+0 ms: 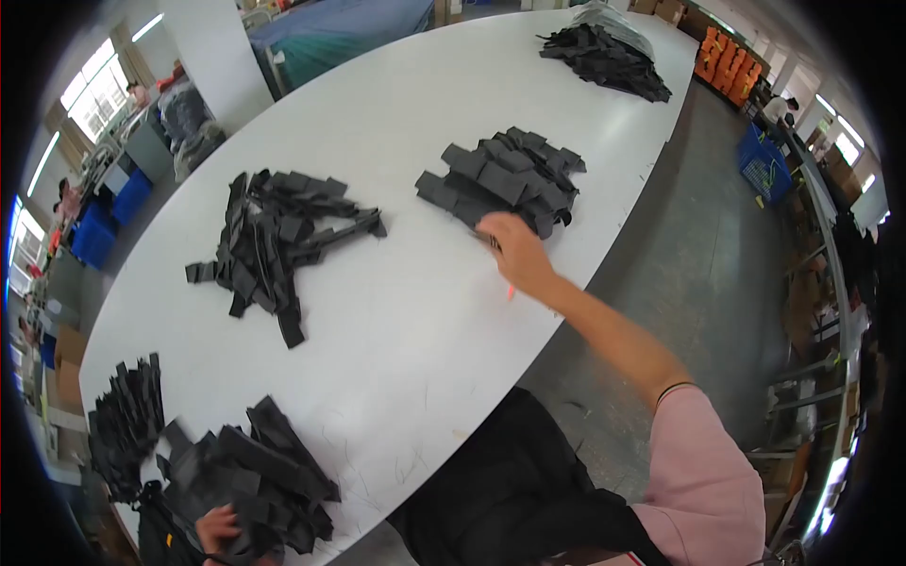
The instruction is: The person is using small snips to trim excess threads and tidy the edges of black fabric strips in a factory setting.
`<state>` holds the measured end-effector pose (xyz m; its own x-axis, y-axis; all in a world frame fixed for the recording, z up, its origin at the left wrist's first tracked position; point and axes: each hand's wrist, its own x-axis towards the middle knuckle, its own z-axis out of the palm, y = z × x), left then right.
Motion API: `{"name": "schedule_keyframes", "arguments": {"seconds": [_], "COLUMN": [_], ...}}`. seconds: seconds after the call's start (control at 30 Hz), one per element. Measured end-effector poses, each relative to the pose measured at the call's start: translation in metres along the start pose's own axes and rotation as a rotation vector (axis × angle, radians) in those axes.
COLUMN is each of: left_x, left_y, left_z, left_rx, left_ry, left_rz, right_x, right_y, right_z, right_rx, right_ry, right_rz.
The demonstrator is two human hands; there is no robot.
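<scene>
My right hand (517,253) reaches out to the near edge of a pile of short black fabric strips (514,179). Its fingers are closed around a small tool; a dark tip shows by the fingers and an orange end (511,293) below the palm. What kind of tool it is I cannot make out. At the lower left, my left hand (218,528) is partly covered by another heap of black strips (255,472), its fingers curled against them. Some strips there are smeared by motion.
A looser tangle of black strips (269,241) lies mid-left on the white table (406,311). A tight bundle (127,424) sits at the left edge, a further pile (609,61) with clear plastic at the far end. A blue basket (763,165) stands across the aisle.
</scene>
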<state>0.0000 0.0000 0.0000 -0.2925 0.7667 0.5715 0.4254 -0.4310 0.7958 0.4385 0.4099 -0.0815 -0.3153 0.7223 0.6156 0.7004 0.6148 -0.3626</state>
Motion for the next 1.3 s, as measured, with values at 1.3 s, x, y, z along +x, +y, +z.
{"name": "schedule_keyframes", "arguments": {"seconds": [1.3], "left_x": [0.031], "left_y": [0.024], "left_z": [0.128], "left_rx": [0.674], "left_ry": [0.220], "left_rz": [-0.198], "right_x": [-0.035], "right_y": [-0.109], "right_z": [0.004], "right_rx": [-0.024], "right_ry": [-0.590], "right_rz": [0.102]}}
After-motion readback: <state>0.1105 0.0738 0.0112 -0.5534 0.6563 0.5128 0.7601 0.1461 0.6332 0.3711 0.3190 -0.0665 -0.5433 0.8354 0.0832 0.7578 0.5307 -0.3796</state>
